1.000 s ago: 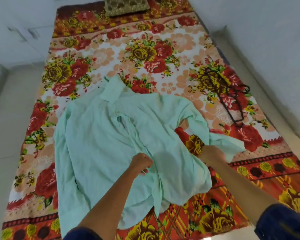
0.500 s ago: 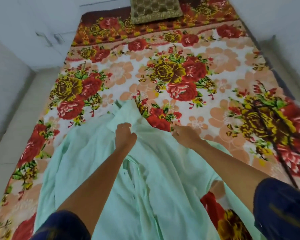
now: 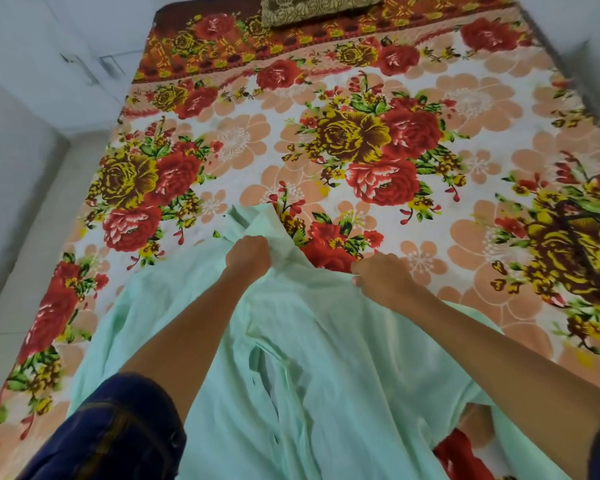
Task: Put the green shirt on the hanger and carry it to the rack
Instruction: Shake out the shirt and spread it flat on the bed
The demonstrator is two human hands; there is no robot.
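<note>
While the green shirt [image 3: 326, 358] lies spread front-up on the bed's floral bedspread [image 3: 378, 98], both hands hold it near the collar: the left hand [image 3: 248, 258] is curled round the collar fabric, and the right hand [image 3: 383, 280] pinches the shoulder edge. A dark hanger [image 3: 582, 216] lies at the right edge, well apart.

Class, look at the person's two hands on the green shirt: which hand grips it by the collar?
The left hand grips the collar of the green shirt. The right hand pinches the shirt's shoulder edge instead, beside the collar.
</note>
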